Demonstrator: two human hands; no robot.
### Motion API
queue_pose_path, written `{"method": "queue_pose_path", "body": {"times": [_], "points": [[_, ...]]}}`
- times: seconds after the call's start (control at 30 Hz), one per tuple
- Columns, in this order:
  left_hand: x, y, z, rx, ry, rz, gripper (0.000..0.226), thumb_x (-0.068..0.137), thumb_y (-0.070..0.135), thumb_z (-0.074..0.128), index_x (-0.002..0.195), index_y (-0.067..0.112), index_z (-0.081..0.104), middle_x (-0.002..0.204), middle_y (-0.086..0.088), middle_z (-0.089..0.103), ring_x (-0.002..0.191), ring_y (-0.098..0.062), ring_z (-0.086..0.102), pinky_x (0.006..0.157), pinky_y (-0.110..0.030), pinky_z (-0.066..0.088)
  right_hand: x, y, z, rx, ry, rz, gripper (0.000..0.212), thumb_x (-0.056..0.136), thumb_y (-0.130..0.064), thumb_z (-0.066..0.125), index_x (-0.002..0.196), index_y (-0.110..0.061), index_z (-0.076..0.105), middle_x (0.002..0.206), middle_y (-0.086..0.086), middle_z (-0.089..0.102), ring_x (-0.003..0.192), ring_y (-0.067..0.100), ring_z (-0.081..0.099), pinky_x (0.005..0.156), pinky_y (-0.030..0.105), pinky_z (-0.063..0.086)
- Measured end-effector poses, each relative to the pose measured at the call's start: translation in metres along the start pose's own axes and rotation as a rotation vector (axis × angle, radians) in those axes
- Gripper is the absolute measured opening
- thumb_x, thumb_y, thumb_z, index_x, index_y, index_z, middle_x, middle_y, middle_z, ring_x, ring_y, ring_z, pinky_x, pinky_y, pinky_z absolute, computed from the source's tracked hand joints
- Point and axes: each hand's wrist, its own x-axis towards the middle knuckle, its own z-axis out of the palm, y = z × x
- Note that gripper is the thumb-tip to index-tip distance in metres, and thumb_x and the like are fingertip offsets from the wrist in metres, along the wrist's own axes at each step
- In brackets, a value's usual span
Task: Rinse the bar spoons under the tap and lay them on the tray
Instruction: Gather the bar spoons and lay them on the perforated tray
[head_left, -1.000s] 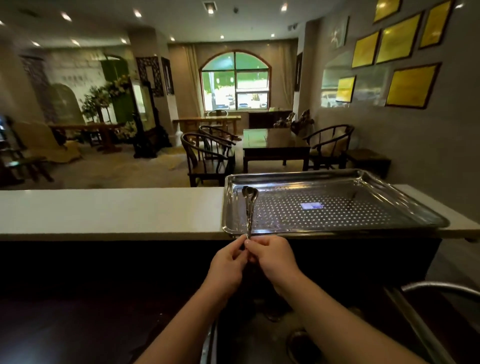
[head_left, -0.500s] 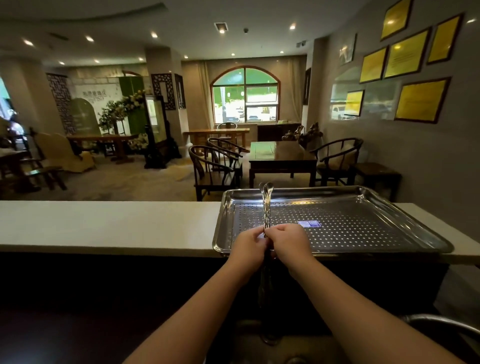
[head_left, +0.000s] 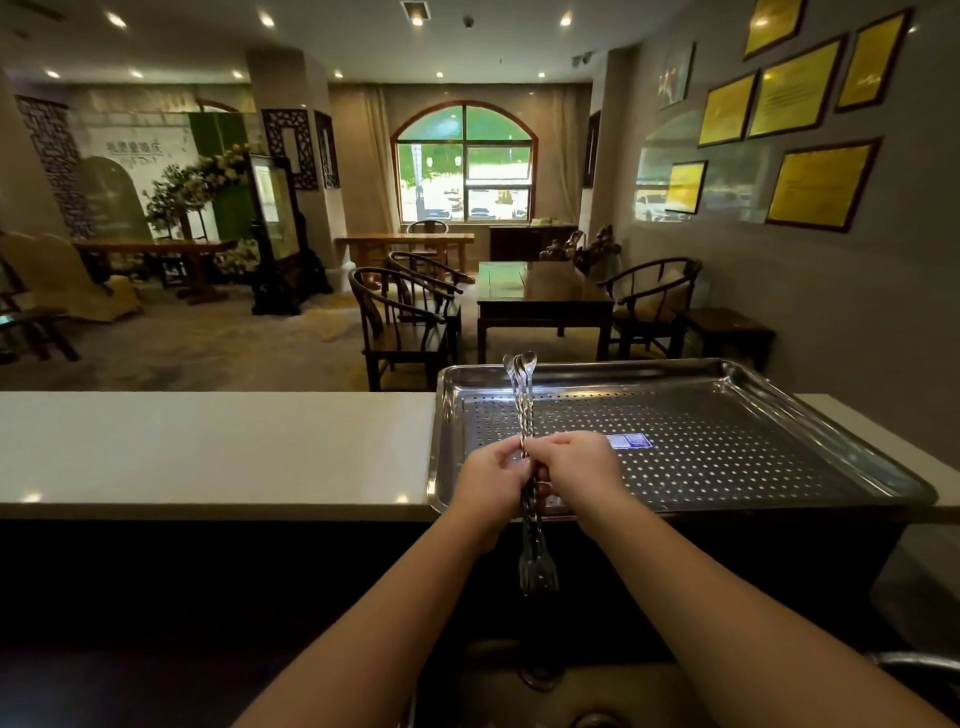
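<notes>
Both my left hand (head_left: 491, 480) and right hand (head_left: 576, 470) pinch the bundle of twisted steel bar spoons (head_left: 524, 415), upright over the perforated steel tray's (head_left: 727, 467) near-left edge; its blue label (head_left: 629, 442) is unreadable.

Spoons (head_left: 523, 410): polished metal, twisted shafts. Tray (head_left: 727, 447): perforated stainless steel, glossy, with paper label (head_left: 629, 441). Desk (head_left: 208, 447): smooth pale stone-like top, slight sheen.
</notes>
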Motion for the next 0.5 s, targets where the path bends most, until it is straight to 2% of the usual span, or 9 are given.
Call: {"method": "queue_pose_path", "body": {"times": [0.1, 0.2, 0.33, 0.4, 0.5], "points": [[0.01, -0.002, -0.005, -0.098, 0.015, -0.08, 0.035, 0.095, 0.002, 0.048, 0.129, 0.01, 0.056, 0.097, -0.017, 0.07, 0.072, -0.02, 0.069, 0.064, -0.035, 0.058, 0.009, -0.003, 0.007, -0.024, 0.011, -0.033, 0.02, 0.085, -0.02, 0.069, 0.068, -0.01, 0.071, 0.067, 0.011, 0.071, 0.061, 0.022, 0.065, 0.066, 0.042, 0.057], [0.017, -0.002, -0.009, -0.204, 0.077, -0.156, 0.05, 0.095, -0.002, 0.047, 0.142, 0.006, 0.035, 0.083, -0.013, 0.064, 0.06, -0.018, 0.064, 0.06, -0.036, 0.058, 0.026, -0.006, 0.008, -0.044, 0.073, -0.037, 0.024, 0.088, -0.023, 0.064, 0.074, -0.003, 0.069, 0.064, 0.01, 0.066, 0.058, 0.02, 0.058, 0.062, 0.037, 0.052], [0.022, 0.003, -0.017, -0.228, 0.168, -0.201, 0.055, 0.094, -0.005, 0.045, 0.145, 0.003, 0.025, 0.072, -0.014, 0.055, 0.056, -0.022, 0.058, 0.052, -0.032, 0.056, 0.062, -0.009, 0.004, -0.023, 0.146, 0.005, 0.029, 0.087, -0.017, 0.065, 0.093, 0.011, 0.067, 0.086, 0.025, 0.071, 0.064, 0.022, 0.054, 0.062, 0.037, 0.051], [0.023, 0.004, -0.023, -0.22, 0.197, -0.211, 0.053, 0.094, -0.006, 0.044, 0.143, -0.002, 0.025, 0.071, -0.014, 0.052, 0.056, -0.022, 0.055, 0.051, -0.032, 0.052, 0.081, -0.007, 0.006, -0.1, 0.108, 0.033, 0.028, 0.088, -0.015, 0.066, 0.096, 0.012, 0.068, 0.092, 0.027, 0.071, 0.066, 0.023, 0.057, 0.064, 0.038, 0.052], [0.023, 0.001, -0.029, -0.199, 0.224, -0.228, 0.051, 0.093, -0.01, 0.041, 0.14, -0.012, 0.021, 0.071, -0.016, 0.047, 0.056, -0.023, 0.05, 0.053, -0.033, 0.045, 0.103, 0.002, 0.019, -0.278, 0.002, 0.081, 0.027, 0.089, -0.02, 0.067, 0.093, 0.006, 0.069, 0.09, 0.02, 0.072, 0.08, 0.029, 0.067, 0.074, 0.04, 0.056]]}}
